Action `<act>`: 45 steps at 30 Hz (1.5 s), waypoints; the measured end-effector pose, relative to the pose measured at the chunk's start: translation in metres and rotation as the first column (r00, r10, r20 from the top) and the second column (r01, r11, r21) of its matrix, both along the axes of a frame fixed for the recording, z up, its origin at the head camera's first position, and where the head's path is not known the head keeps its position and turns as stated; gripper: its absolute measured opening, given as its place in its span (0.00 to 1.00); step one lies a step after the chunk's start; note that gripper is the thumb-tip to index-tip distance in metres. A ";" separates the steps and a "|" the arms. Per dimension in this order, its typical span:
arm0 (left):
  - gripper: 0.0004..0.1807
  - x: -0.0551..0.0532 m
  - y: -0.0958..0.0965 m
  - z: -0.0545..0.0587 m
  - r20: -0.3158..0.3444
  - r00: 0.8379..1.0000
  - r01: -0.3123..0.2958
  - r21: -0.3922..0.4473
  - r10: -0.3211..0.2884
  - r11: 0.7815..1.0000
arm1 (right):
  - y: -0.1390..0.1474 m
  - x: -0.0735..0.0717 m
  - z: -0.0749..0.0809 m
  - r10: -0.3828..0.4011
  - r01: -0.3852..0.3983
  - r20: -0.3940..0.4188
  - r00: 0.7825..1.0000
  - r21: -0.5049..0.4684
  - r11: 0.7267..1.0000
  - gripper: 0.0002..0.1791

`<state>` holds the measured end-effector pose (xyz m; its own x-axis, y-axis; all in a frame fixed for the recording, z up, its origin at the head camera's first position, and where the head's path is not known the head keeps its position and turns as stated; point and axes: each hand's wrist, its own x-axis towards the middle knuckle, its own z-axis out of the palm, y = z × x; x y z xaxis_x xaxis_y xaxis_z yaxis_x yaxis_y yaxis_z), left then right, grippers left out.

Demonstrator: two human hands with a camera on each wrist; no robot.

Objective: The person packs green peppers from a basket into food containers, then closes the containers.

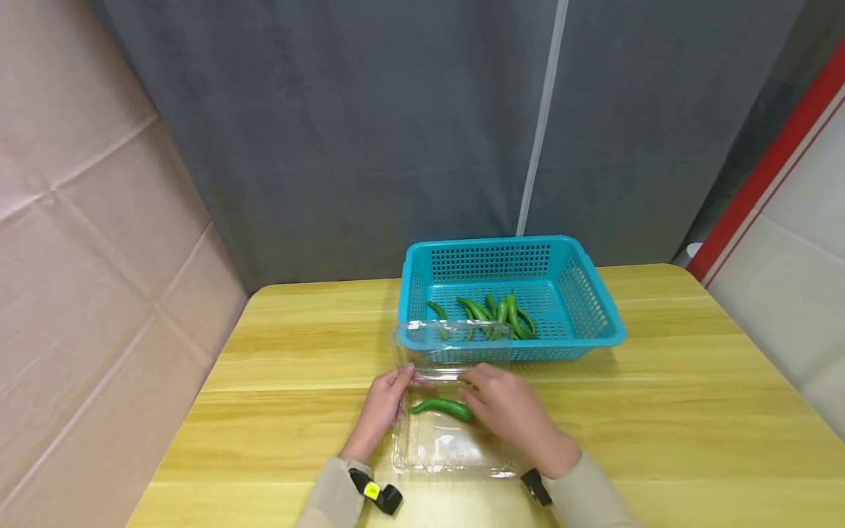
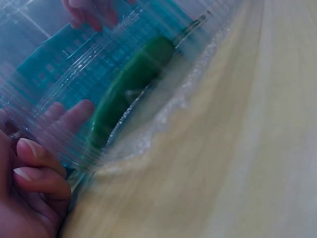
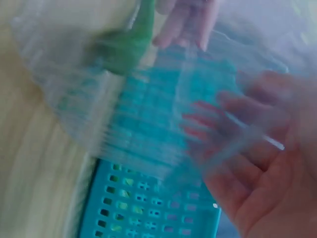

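A clear plastic clamshell box point(image 1: 455, 449) lies on the table with its lid raised at the far side. One green chili pepper point(image 1: 441, 408) rests crosswise in its base; the left wrist view shows the same pepper point(image 2: 131, 79) through the plastic. My left hand point(image 1: 381, 405) grips the box's left edge by the fold, fingers curled against the plastic. Over the right part of the box is my right hand point(image 1: 511, 411), its fingertips close to the pepper's right end. In the blurred right wrist view its fingers point(image 3: 242, 173) look loosely bent, with nothing held between them.
Behind the box stands a blue perforated basket point(image 1: 597, 323) holding several green chili peppers point(image 1: 505, 315). The raised lid overlaps its front rim in the head view. The wooden table point(image 1: 297, 381) ends at a grey curtain point(image 1: 370, 147), with pale panels on both sides.
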<state>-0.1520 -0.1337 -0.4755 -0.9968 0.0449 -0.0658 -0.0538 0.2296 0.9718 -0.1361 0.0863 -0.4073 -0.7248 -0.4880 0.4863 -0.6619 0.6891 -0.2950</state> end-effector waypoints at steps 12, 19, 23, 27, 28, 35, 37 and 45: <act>0.24 0.001 -0.001 0.000 0.007 1.000 0.004 -0.007 -0.004 1.000 | 0.015 -0.003 0.018 -0.011 0.008 -0.031 0.999 -0.084 0.996 0.08; 0.24 -0.001 -0.002 0.000 0.011 1.000 0.006 -0.005 -0.006 1.000 | 0.025 -0.002 0.031 -0.001 -0.010 -0.076 0.997 -0.133 0.991 0.07; 0.24 -0.002 -0.002 0.002 0.007 1.000 0.012 -0.001 -0.012 1.000 | 0.036 -0.005 0.038 -0.030 0.018 -0.089 0.996 -0.132 0.991 0.05; 0.24 0.003 0.000 0.013 0.008 0.998 0.058 0.027 -0.058 0.998 | 0.051 -0.009 0.042 -0.024 0.007 -0.129 0.991 -0.132 0.991 0.06; 0.24 0.006 0.001 0.017 0.006 0.998 0.068 0.034 -0.068 0.997 | 0.055 -0.010 0.042 -0.017 -0.001 -0.137 0.990 -0.131 0.991 0.06; 0.22 0.014 0.004 0.028 0.009 0.998 0.065 0.036 -0.065 0.997 | 0.075 -0.016 0.040 -0.101 0.083 -0.117 0.988 -0.148 0.986 0.06; 0.22 0.012 0.003 0.025 0.010 0.998 0.064 0.041 -0.064 0.997 | 0.078 -0.017 0.039 -0.147 0.129 -0.101 0.984 -0.164 0.978 0.05; 0.26 0.001 -0.001 -0.001 0.008 1.000 0.025 0.011 -0.025 1.000 | 0.082 -0.024 0.031 -0.240 0.218 -0.087 0.967 -0.209 0.953 0.11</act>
